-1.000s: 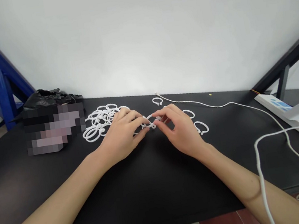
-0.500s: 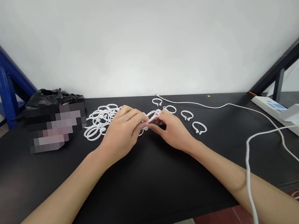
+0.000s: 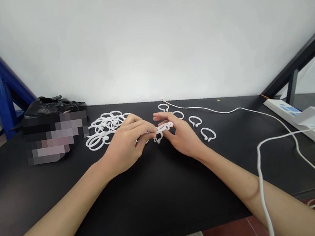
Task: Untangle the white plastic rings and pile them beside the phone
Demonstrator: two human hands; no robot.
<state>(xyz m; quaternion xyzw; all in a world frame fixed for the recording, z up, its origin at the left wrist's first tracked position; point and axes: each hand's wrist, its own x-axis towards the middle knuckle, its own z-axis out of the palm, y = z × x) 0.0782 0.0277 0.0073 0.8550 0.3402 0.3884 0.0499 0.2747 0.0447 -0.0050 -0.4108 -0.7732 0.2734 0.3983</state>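
Observation:
My left hand [image 3: 129, 146] is closed, its thumb and fingertips pinching a white plastic shower curtain ring [image 3: 166, 127] whose knobbed end points right. Around that end, my right hand [image 3: 186, 135] is spread, thumb and fingers apart; whether it touches the ring is unclear. Just below hangs or lies another white ring [image 3: 158, 137], partly hidden by the fingers. Behind my left hand is a heap of similar rings [image 3: 96, 143]. Several single rings lie on the right, among them one with a gap in its loop [image 3: 208, 134].
Everything lies on a black table [image 3: 157, 197]. A black plastic bag [image 3: 52, 105] sits at the back left beside a blurred-out patch. At right are a white power strip [image 3: 290, 114] and a white cable [image 3: 215, 109]; the cable also loops across my right forearm.
My right hand's fingers have opened off the ring and spread. The ring stays in my left hand, now lower and flatter. The whole view has shifted slightly.

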